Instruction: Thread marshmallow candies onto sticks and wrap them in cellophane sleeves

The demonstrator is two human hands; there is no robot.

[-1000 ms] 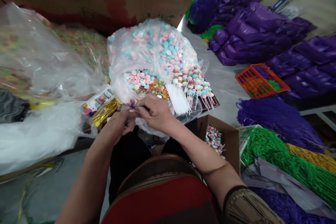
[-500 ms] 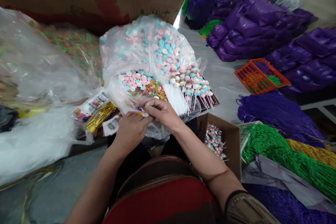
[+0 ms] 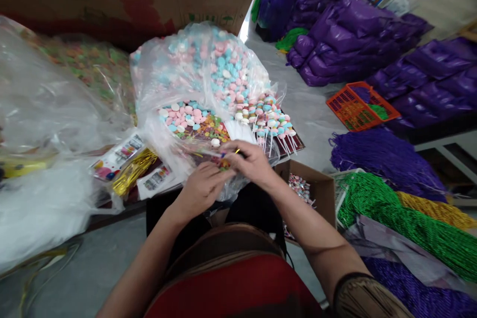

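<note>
Close together over the front of an open plastic bag of candies, both my hands work with closed fingers. My right hand (image 3: 249, 161) pinches a small clear wrapper (image 3: 222, 155) with coloured print, and a thin gold twist tie (image 3: 237, 151) shows at its fingertips. My left hand (image 3: 203, 188) has its fingers pressed together just below, close to the wrapper; what they grip is hidden. Behind lie pink, blue and white candies (image 3: 186, 115) and small ring candies (image 3: 216, 130). A bundle of gold twist ties (image 3: 134, 171) and printed cards (image 3: 155, 181) lie left of my hands.
Candy skewers on white sticks (image 3: 271, 118) are piled at the right table corner. Below stands a cardboard box (image 3: 322, 191) holding wrapped pieces. Purple bags (image 3: 346, 35), an orange basket (image 3: 359, 107) and green cord (image 3: 391, 213) lie to the right. A large carton (image 3: 149, 0) stands behind.
The view has swung slightly, so the table things sit further left. My hands have moved right, and a gold tie now shows at my right fingertips.
</note>
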